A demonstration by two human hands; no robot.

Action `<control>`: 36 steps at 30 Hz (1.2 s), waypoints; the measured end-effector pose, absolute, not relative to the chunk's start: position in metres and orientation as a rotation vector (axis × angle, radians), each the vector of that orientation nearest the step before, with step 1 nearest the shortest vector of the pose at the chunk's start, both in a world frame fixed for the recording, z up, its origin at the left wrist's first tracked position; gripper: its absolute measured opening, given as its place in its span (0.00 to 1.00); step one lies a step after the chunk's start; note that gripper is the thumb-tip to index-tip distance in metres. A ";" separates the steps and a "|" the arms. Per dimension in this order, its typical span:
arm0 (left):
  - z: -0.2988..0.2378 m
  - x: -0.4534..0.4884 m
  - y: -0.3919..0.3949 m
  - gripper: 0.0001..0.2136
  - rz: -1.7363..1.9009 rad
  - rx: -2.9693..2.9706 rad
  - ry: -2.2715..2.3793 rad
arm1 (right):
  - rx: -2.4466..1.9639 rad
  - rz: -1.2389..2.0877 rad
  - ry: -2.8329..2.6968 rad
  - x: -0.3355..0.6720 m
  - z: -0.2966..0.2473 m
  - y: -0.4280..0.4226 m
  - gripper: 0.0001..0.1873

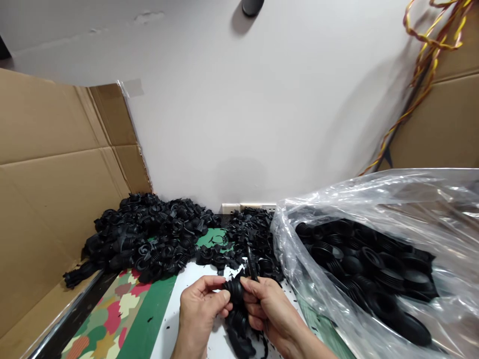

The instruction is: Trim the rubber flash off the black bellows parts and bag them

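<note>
My left hand (200, 305) and my right hand (267, 306) meet low in the middle, both closed on one black ribbed rubber part (235, 291). A thin black tool (251, 263) sticks up from my right hand's fingers. More black rubber scraps (239, 336) lie on the white sheet (194, 276) under my hands.
A big heap of black rubber parts (149, 234) lies at the back left, a smaller heap (252, 229) behind my hands. A clear plastic bag (377, 209) holding more black parts stands at the right. Cardboard walls (52, 174) stand at the left, a white wall (243, 114) behind. Twisted yellow-red wires (426, 55) hang at the upper right.
</note>
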State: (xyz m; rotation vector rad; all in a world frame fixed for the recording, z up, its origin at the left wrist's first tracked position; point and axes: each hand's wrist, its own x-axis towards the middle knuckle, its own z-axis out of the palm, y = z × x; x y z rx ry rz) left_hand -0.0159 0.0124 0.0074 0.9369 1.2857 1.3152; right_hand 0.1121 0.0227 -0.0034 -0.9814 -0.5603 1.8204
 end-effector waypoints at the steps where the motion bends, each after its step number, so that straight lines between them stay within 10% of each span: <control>1: 0.007 -0.017 0.013 0.09 1.305 0.911 1.266 | -0.975 1.824 -0.562 0.112 -0.004 0.023 0.22; 36: -0.004 -0.018 0.014 0.09 1.230 1.118 1.191 | -0.965 1.855 -0.535 0.111 0.005 0.022 0.29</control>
